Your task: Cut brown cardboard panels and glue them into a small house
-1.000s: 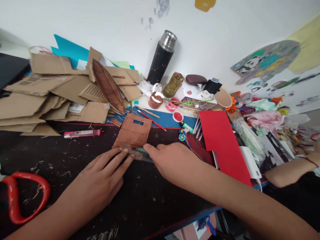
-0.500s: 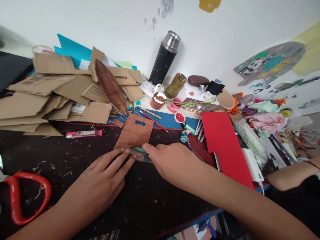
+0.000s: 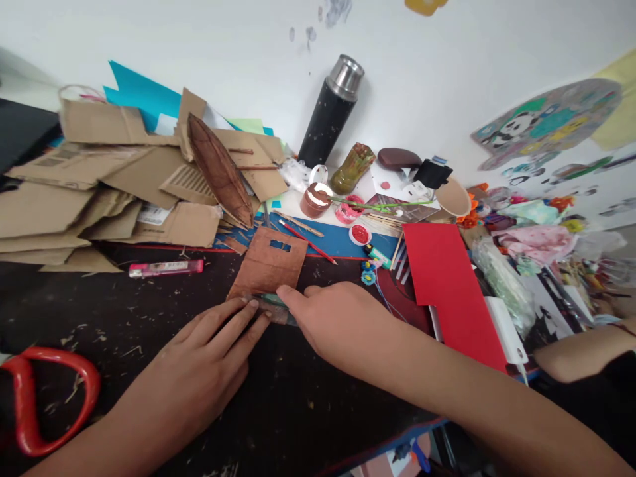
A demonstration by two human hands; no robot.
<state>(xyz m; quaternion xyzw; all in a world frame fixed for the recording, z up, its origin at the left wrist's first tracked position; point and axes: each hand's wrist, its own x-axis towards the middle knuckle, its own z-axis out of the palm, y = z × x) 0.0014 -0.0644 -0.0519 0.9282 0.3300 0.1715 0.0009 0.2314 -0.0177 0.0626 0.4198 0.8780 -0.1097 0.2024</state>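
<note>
Perhaps the slim green tool [image 3: 273,299] grasped in the right hand [image 3: 335,321] could jab the left hand [image 3: 206,354], pressing flat-fingered on the clear plastic strip [image 3: 281,316], should that slip at the brown slotted cardboard rectangle's [image 3: 271,268] near edge on the black worktop [image 3: 278,411].

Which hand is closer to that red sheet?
The right hand. It is to the left of the red sheet; the left hand is farther left, its fingers by the near edge of the brown piece.
</note>
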